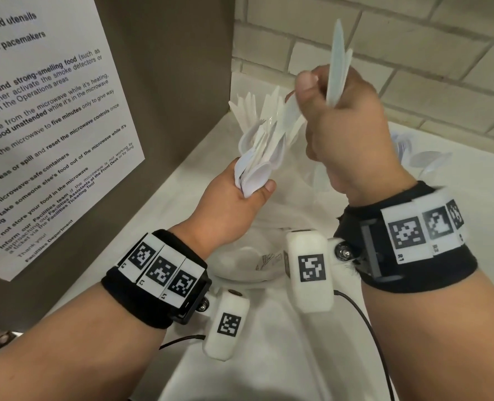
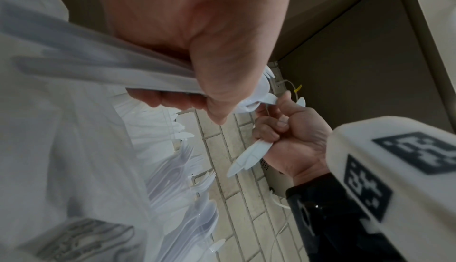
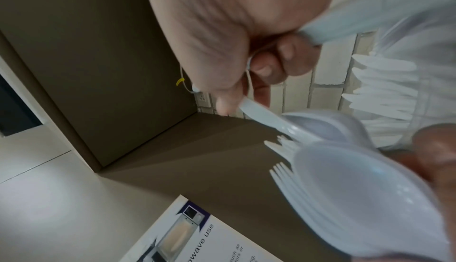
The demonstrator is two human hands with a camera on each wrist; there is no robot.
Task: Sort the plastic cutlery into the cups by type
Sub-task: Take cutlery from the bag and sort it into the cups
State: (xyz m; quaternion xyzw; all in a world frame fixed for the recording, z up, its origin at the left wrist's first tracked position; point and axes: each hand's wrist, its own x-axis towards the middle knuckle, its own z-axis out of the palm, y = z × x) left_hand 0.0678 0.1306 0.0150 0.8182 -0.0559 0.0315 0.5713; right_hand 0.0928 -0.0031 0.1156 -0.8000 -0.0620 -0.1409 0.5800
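White plastic: our left hand (image 1: 234,198) gripped mixed spoons and forks (image 1: 261,157); right hand (image 1: 347,123) clenched knives (image 1: 336,62). Sorting looked unfinished.

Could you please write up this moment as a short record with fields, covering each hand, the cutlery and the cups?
left hand: grips a mixed bundle of white plastic spoons and forks
right hand: grips a few plastic knives, blades up, and pinches a spoon handle from the bundle
cups: clear, by the tiled wall, already holding cutlery
counter: white
poster: microwave rules, on the left panel
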